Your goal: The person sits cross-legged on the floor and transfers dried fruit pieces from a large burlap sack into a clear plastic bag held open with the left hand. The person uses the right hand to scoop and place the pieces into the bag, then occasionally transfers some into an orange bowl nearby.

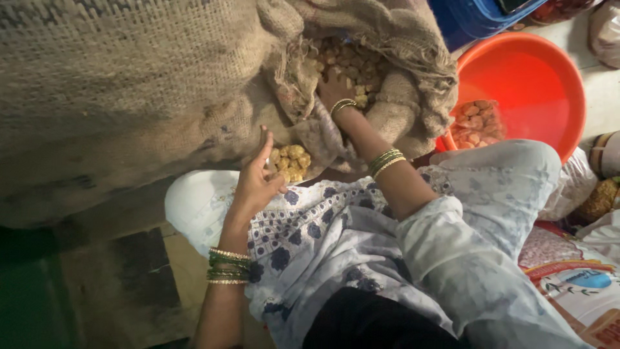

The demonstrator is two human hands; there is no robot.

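At the bottom centre of the frame the person's lap is covered by pale cloth with dark blue flowers (pixel 323 232), and both forearms, ringed with green and gold bangles, reach up from it. The left hand (pixel 255 184), left of centre, is held loosely open with the forefinger raised and holds nothing; it rests just beside a small clear bag (pixel 292 161) of yellow-brown lumps, which looks partly filled and sits open at the foot of the sack. Above it, the right hand (pixel 336 90) is pushed into the mouth of the burlap sack (pixel 129 84), down among the loose brown lumps (pixel 352 64); the fingers are buried, so I cannot tell whether they are closed on a handful. Further right, in the upper right of the frame, an orange basin (pixel 529 77) holds one clear packet (pixel 475 123) of the same lumps. Judging by this, one packet is done, a second is under way, and the sack remains well stocked, so most of the packing looks left.
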